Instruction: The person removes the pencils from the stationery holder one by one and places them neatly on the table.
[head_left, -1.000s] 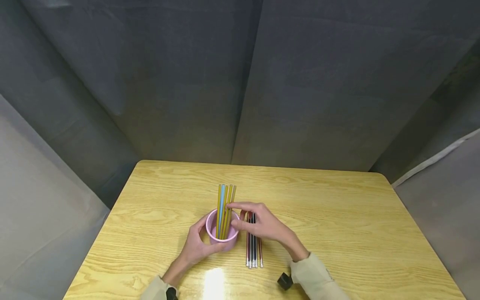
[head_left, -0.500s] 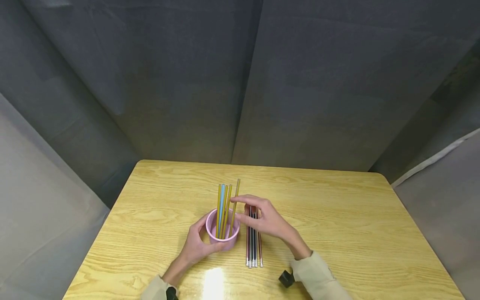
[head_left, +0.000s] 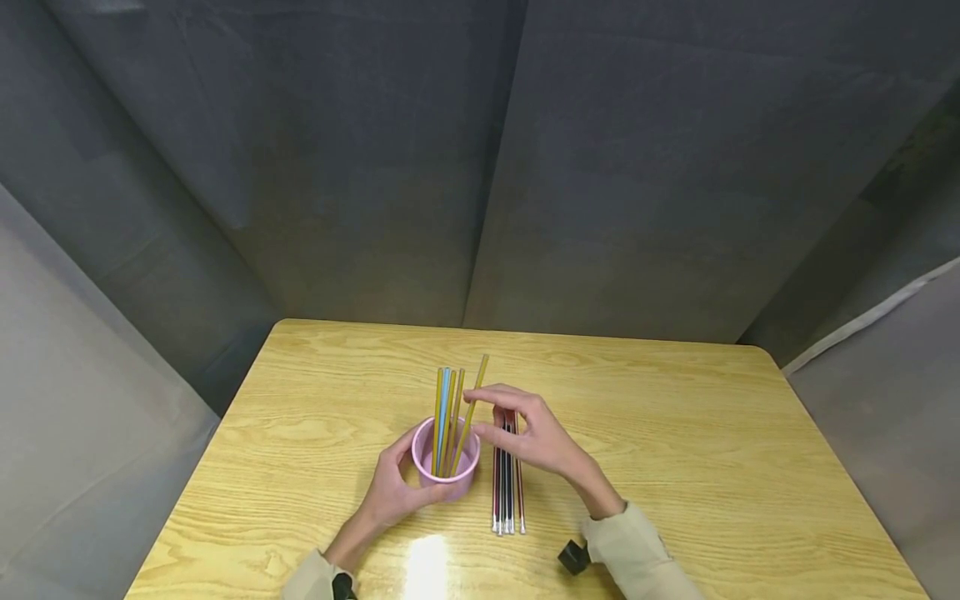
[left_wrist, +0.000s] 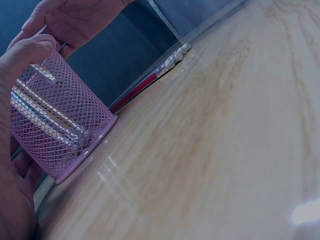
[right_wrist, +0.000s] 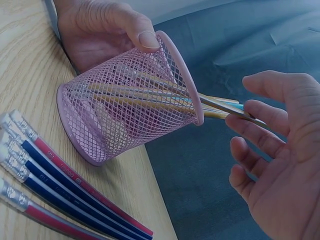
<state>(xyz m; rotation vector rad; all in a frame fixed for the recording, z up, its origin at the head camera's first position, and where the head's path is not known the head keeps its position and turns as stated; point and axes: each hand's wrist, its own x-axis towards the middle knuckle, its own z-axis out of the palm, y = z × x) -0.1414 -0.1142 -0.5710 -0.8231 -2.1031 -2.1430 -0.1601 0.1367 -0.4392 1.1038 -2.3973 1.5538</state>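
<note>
Five slim pencils, 4 yellow-ish & 1 blue, stand in the pink mesh cup (right_wrist: 110,125), which sits upright on the wood-grain surface (head_left: 675,450), slightly L of ctr in the head view. L hand (head_left: 393,483) grips the cup from the side, thumb on the near wall right by the rim, fingers round the far side. R hand (head_left: 534,429) is at the cup's R edge, fingers loosely bent. One yellow pencil (head_left: 480,373) leans out toward it, away fr. the other 4, w/ its upper part against the index & middle fingers; thumb is apart fr. it in the R wrist view. Can't tell if those 2 fingers pinch it or just touch. The blue pencil (head_left: 446,392) is 2nd fr. left, btwn yellow ones.

Just R of the cup, partly under R hand, a row of red & dark-blue pencils (head_left: 507,492) lies flat on the surface, side by side, white eraser ends w/ silver bands toward the person; exact no. unclear.

Both sleeves (head_left: 633,546) are light beige; a small black block (head_left: 573,557) is next to the R cuff. Dark grey cloth (head_left: 637,167) hangs behind the surface, paler cloth (head_left: 60,417) at the sides.
</note>
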